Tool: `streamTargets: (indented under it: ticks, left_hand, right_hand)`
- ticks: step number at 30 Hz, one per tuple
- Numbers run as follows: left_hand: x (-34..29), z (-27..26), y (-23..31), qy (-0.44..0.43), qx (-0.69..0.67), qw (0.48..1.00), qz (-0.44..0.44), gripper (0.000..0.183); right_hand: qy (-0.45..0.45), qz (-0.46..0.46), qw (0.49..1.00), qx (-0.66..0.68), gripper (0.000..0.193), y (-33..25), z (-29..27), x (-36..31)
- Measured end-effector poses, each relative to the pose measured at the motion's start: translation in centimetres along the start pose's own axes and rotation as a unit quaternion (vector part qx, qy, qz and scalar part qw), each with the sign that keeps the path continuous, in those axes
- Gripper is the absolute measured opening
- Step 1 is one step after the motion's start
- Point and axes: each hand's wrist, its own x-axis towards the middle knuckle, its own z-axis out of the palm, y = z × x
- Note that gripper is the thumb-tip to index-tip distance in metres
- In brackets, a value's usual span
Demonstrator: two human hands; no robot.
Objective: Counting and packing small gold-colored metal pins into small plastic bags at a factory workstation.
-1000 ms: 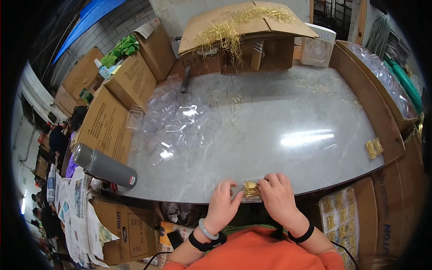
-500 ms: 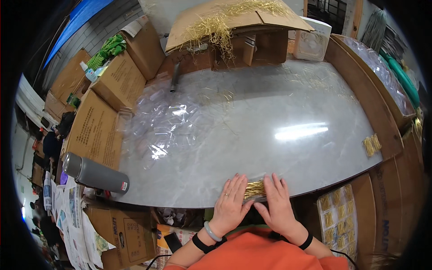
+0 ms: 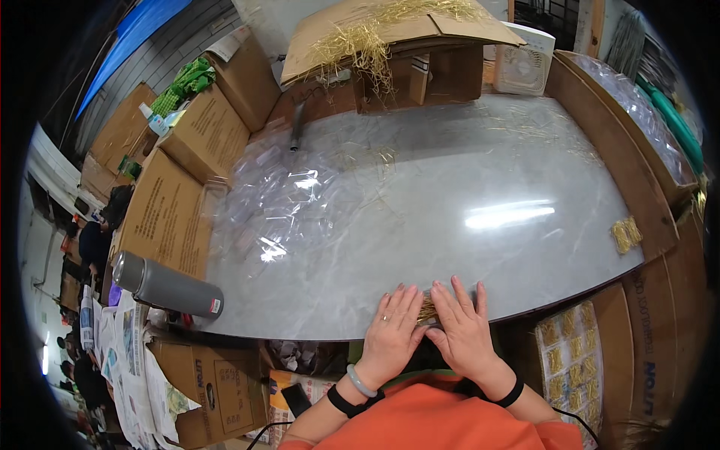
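Our left hand [image 3: 392,330] and right hand [image 3: 463,331] are flat, unclenched, over the gold wires [image 3: 427,309] at the near edge of the table [image 3: 397,244]. Guessing we're evening them up; next move wants light, level pressure.

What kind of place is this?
Probably a small workshop: a heap of thin gold pieces sits on a cardboard box, clear plastic pieces are piled on the table, and gold bundles stand in rows beside it.
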Motion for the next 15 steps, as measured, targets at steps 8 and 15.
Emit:
streamTargets:
  ticks: [8, 15]
  left_hand:
    - [-0.5, 0.9, -0.7, 0.052, -0.072, 0.996, -0.022, 0.093]
    - [0.1, -0.3, -0.1, 0.029, -0.066, 0.997, -0.007, 0.086]
  right_hand:
    - [0.08, 0.028, 0.996, 0.034, 0.049, -1.1, 0.6, 1.7]
    - [0.096, 0.057, 0.993, 0.051, 0.038, 0.4, 1.5, 2.2]
